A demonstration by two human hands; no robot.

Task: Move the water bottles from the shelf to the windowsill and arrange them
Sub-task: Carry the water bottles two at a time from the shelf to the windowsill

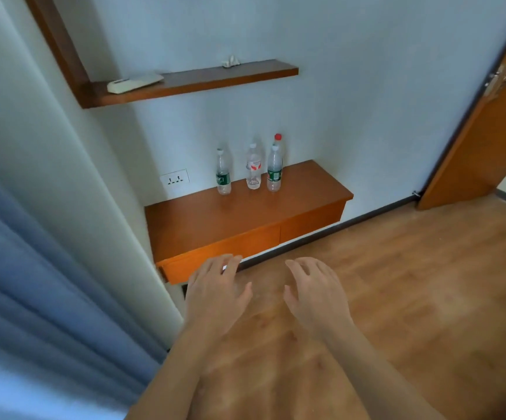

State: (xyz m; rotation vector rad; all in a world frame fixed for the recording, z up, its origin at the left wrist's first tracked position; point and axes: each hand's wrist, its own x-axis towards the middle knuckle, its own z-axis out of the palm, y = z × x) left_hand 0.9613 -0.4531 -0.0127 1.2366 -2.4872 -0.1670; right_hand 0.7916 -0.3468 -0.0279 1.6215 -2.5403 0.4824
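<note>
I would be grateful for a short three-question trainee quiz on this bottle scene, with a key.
1. True or false: the left hand is gripping a bottle.
2. How many water bottles can be made out on the lower shelf?
3. What lies on the upper shelf at its left end? A) a white remote control B) a book C) a cup

Key
1. False: both it and the right hand are empty, open and short of the bottles.
2. Four: the left bottle, middle bottle, right bottle, and a red-capped bottle behind it.
3. A, the white remote control.
</note>
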